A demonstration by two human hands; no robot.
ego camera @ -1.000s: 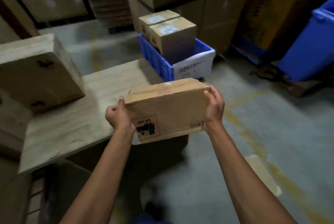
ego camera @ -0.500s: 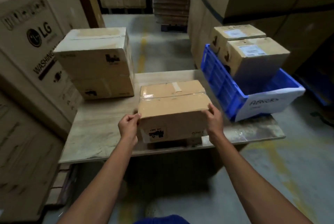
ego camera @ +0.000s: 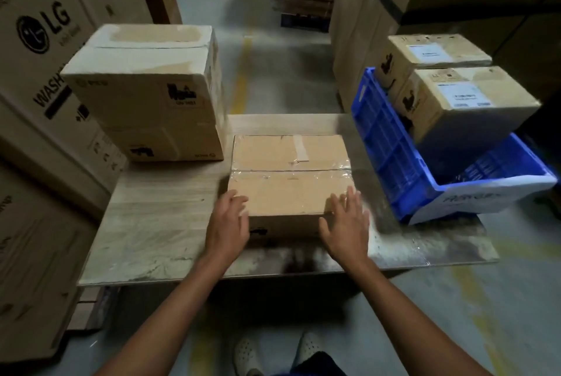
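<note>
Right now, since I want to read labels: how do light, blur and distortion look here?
Head view: dim, with the far right behind the blue crate sunk in shadow; clear tape on the middle box throws glare; the right hand is smeared by motion, the left hand less so; wide-angle bending tilts the LG carton; the white label is too soft to read.

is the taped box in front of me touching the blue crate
Apart. The head view shows a strip of bare table between the taped box and the left wall of the blue crate.
</note>
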